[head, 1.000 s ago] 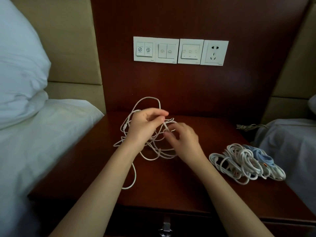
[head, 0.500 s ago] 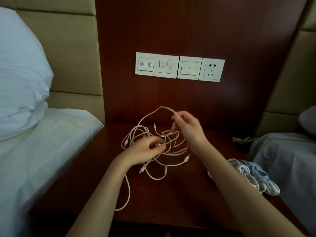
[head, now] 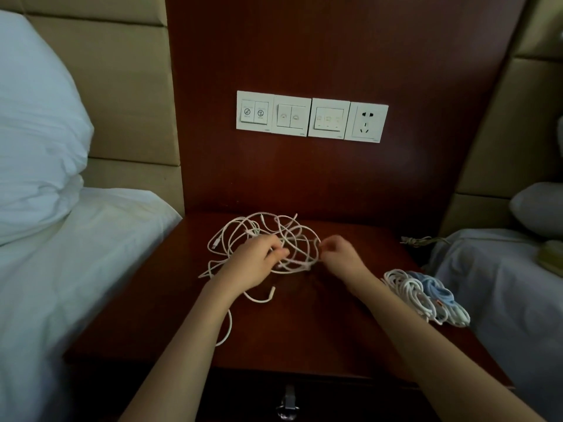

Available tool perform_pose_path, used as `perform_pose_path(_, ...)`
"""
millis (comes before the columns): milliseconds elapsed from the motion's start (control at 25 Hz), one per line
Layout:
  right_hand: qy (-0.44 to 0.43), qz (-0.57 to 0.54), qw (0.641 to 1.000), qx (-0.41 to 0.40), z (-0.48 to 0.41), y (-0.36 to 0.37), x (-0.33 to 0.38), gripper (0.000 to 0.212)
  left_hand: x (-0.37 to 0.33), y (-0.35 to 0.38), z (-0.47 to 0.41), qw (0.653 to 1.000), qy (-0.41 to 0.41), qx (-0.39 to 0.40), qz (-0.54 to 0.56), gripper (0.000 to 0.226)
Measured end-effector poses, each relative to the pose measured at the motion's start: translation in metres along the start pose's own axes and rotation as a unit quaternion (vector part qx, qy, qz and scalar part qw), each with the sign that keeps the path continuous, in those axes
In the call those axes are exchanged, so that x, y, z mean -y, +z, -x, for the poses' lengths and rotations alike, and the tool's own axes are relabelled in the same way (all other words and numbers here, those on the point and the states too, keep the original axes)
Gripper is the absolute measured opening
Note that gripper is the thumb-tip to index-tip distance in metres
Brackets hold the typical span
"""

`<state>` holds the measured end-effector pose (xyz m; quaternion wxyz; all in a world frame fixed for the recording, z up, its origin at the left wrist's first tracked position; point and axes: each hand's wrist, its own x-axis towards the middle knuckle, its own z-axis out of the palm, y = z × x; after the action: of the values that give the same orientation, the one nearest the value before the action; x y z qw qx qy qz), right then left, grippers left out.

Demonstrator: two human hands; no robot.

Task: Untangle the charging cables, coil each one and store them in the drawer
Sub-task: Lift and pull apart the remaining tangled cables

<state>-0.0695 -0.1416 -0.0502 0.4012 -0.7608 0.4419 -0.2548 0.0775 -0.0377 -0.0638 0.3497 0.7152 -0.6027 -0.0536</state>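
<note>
A tangle of white charging cables (head: 243,233) lies on the dark wooden nightstand (head: 304,324), near its back. My left hand (head: 253,266) lies over the left of the tangle, its fingers curled round strands. My right hand (head: 341,254) pinches a strand at the tangle's right edge. One loose cable end (head: 225,330) trails toward the front. The drawer's metal handle (head: 288,403) shows at the bottom edge; the drawer is shut.
A heap of white and pale blue cables (head: 426,296) lies at the nightstand's right edge. White beds flank it, with a pillow (head: 33,123) at left. A switch and socket panel (head: 310,117) sits on the wall. A thin dark cord (head: 420,240) lies at back right.
My right hand has come down from holding a raised loop and now pinches the tangle low on the table. The lifted loop has dropped. My left hand stays on the tangle.
</note>
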Motion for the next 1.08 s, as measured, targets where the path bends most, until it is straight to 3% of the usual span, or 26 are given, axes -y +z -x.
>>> perform_pose_path(120,-0.035,0.123,0.984,0.122,0.005,0.005,-0.014,0.038,-0.006,-0.003,0.001,0.996,-0.021,-0.086,0.029,0.019)
perform_pose_path(240,-0.109,0.13,0.979,0.11,0.007,0.011,-0.019,0.051,-0.007,-0.002,0.004,0.991,-0.029,-0.107,0.073,0.027)
perform_pose_path(400,-0.24,0.176,0.952,0.074,0.01,0.014,-0.013,0.009,-0.009,-0.002,0.006,0.986,-0.031,-0.126,0.105,0.025)
perform_pose_path(480,-0.244,0.059,0.967,0.043,0.013,0.007,-0.003,0.021,-0.007,0.0,0.003,0.981,-0.048,-0.172,0.082,0.026)
perform_pose_path(600,-0.185,-0.147,0.972,0.002,0.01,-0.01,0.021,0.029,-0.001,-0.003,-0.004,0.97,-0.096,-0.219,-0.042,0.036)
perform_pose_path(760,-0.146,-0.353,0.924,-0.015,-0.007,-0.036,0.068,0.031,-0.009,-0.033,-0.03,0.951,-0.205,-0.062,-0.221,0.038)
perform_pose_path(800,-0.144,-0.389,0.91,-0.004,-0.012,-0.041,0.08,0.032,-0.017,-0.042,-0.037,0.948,-0.204,-0.059,-0.236,0.035)
perform_pose_path(880,-0.142,-0.407,0.902,0.02,-0.02,-0.049,0.104,0.033,-0.035,-0.059,-0.049,0.969,-0.135,-0.154,-0.14,0.028)
perform_pose_path(960,-0.143,-0.409,0.9,0.039,-0.024,-0.054,0.124,0.035,-0.056,-0.069,-0.053,0.969,-0.035,-0.214,0.119,0.021)
perform_pose_path(1000,-0.142,-0.425,0.893,0.049,-0.025,-0.056,0.135,0.036,-0.065,-0.071,-0.053,0.958,0.004,-0.18,0.224,0.017)
perform_pose_path(1080,-0.136,-0.48,0.864,0.069,-0.024,-0.061,0.153,0.036,-0.073,-0.07,-0.054,0.969,0.031,-0.056,0.241,0.01)
